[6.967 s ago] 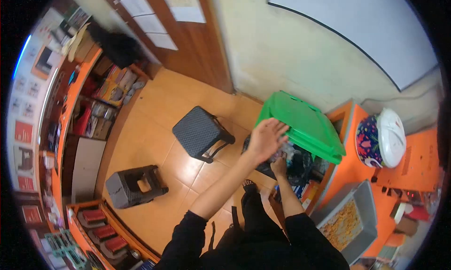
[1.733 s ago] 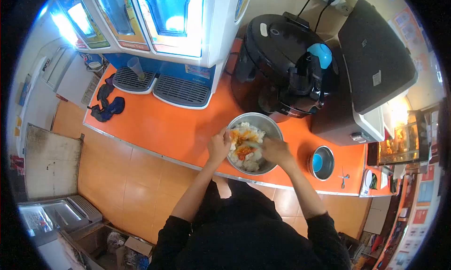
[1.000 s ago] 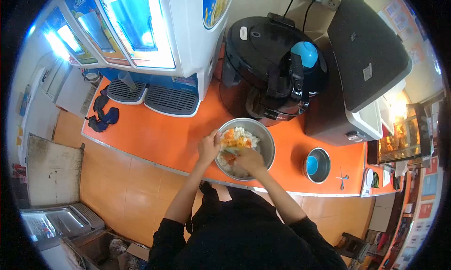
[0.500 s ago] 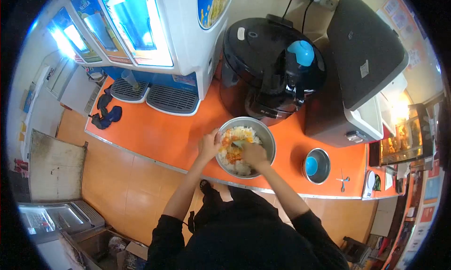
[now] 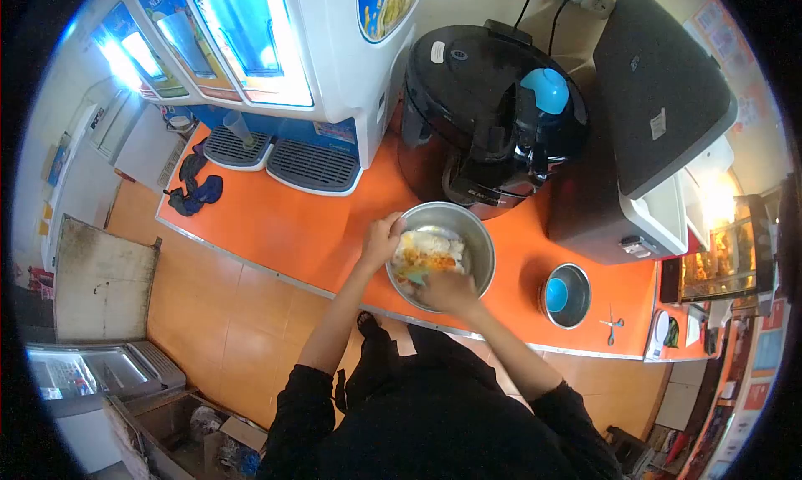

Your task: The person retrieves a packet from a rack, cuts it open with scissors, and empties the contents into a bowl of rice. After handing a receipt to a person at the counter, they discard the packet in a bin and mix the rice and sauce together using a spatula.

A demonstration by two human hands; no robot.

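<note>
Rice point(image 5: 441, 246) below curled, blurred right hand point(image 5: 448, 293); left hand point(image 5: 383, 239) gripping bowl rim point(image 5: 484, 244).

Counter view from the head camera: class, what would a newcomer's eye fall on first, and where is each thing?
Probably the drink dispenser with its brightly lit panels, at the upper left of the orange counter. Next, the big black cooker to its right, topped by a bright blue object. Then, near the front edge, the metal bowl of white and orange food, with both hands at it.
</note>
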